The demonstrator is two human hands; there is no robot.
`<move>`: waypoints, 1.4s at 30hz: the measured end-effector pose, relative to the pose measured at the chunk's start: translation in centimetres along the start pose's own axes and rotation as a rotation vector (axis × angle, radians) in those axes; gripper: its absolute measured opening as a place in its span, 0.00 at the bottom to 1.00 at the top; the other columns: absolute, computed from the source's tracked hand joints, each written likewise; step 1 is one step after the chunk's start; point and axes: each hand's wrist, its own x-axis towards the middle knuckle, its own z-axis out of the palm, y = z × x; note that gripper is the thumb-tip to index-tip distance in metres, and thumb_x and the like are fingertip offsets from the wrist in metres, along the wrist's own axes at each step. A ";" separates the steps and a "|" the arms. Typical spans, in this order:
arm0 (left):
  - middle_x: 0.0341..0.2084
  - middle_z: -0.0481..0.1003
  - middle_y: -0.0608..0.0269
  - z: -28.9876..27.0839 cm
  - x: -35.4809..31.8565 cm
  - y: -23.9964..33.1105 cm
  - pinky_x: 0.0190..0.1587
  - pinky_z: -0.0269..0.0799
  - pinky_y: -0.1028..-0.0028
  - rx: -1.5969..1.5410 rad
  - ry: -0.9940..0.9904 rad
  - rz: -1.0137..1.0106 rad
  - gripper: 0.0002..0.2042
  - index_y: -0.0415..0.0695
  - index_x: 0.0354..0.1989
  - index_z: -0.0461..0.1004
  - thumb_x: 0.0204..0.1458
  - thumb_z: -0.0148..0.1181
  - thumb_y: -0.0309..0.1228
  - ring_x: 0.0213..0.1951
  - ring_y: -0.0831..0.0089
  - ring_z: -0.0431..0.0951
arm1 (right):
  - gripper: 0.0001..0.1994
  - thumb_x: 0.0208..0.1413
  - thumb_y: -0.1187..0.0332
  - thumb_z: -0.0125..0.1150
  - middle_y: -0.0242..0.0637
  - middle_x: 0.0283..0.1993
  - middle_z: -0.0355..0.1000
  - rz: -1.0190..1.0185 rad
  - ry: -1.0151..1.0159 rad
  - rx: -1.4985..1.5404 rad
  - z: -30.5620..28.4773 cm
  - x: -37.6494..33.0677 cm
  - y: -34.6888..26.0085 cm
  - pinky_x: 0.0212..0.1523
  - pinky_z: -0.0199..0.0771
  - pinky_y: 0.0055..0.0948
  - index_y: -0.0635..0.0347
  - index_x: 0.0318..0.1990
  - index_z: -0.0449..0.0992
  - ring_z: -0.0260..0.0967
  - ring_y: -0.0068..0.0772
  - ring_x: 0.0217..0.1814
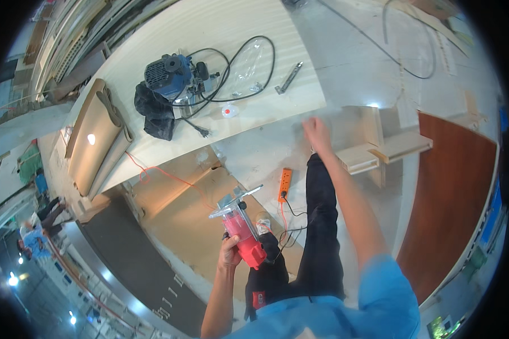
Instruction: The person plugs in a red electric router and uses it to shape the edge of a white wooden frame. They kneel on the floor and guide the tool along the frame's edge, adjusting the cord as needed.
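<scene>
My left hand (229, 253) is wrapped round the red body of a handheld trim router (244, 237). Its metal base plate points up and away from me, and the tool is held tilted above the floor beside my leg. My right arm stretches forward, with my right hand (316, 135) past the table's near edge. Those fingers are curled closed and slightly blurred; whatever they may hold is hidden. On the floor between the hands lies an orange power strip (285, 183) with a black plug in it.
A pale board table (254, 116) carries a blue corded power tool (169, 76), a black bag (155, 110) and a small metal tool (289, 78). Cords trail by my feet. A reddish-brown panel (449, 198) stands right, wooden frames (401, 148) nearby, a dark panel (136, 254) left.
</scene>
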 end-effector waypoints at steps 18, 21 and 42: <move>0.41 0.74 0.54 25.6 12.9 5.6 0.48 0.78 0.64 -0.126 0.100 0.025 0.38 0.37 0.50 0.71 0.38 0.75 0.55 0.45 0.60 0.78 | 0.22 0.60 0.67 0.60 0.59 0.47 0.77 0.008 -0.343 -0.218 8.3 18.7 -7.6 0.46 0.76 0.58 0.61 0.58 0.60 0.77 0.66 0.45; 0.41 0.74 0.55 26.4 16.2 6.6 0.48 0.78 0.65 -0.064 0.088 0.066 0.38 0.37 0.51 0.70 0.40 0.75 0.56 0.47 0.63 0.78 | 0.24 0.60 0.68 0.59 0.59 0.51 0.76 -0.085 -0.412 -0.149 11.8 19.0 -8.8 0.49 0.76 0.56 0.60 0.61 0.59 0.76 0.65 0.48; 0.47 0.77 0.55 34.2 49.4 11.4 0.45 0.83 0.60 0.389 0.050 0.118 0.43 0.41 0.67 0.60 0.41 0.77 0.17 0.43 0.62 0.81 | 0.16 0.58 0.65 0.65 0.50 0.41 0.79 0.529 -0.230 -0.543 -30.0 -5.7 15.9 0.47 0.76 0.51 0.59 0.49 0.71 0.77 0.56 0.44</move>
